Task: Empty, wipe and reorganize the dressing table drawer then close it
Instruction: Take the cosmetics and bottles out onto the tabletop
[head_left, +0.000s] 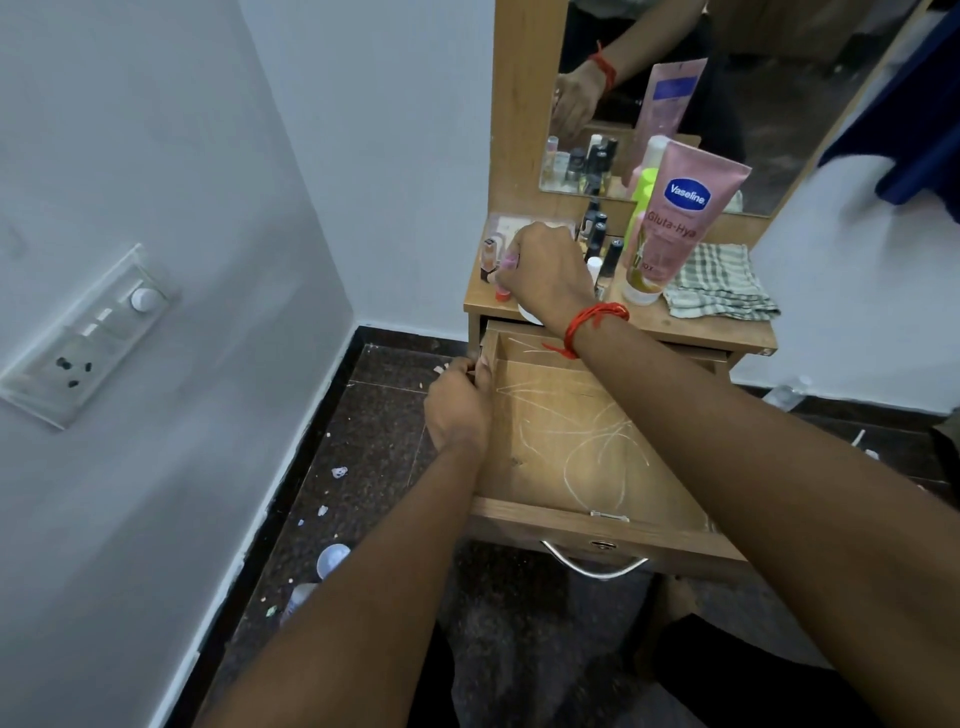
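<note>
- The drawer (571, 415) was pulled out and had nothing in it. Its wooden bottom had white scratch marks.
- The left hand (457, 410) was at the drawer's left wall, near the back. Its fingers were curled tight on that wall.
- The right hand (545, 275) was just behind the drawer, on the tabletop (727, 332). Its fingers were clamped on a small pink stick (508, 265).
- The checked cloth (722, 283) lay behind the drawer's right side. It looked soft and light, so it could be grabbed in a bunch for wiping.
- The big pink tube (675, 218) stood behind the drawer, beside the cloth. It looked squashy and easy to tip, so the middle seemed the best place to hold it.
- The small bottles (597, 234) behind the drawer looked hard and could break, so 1 at a time seemed safest.
- The drawer looked stiff, and its metal handle (592, 566) at the front seemed good for pushing.
</note>
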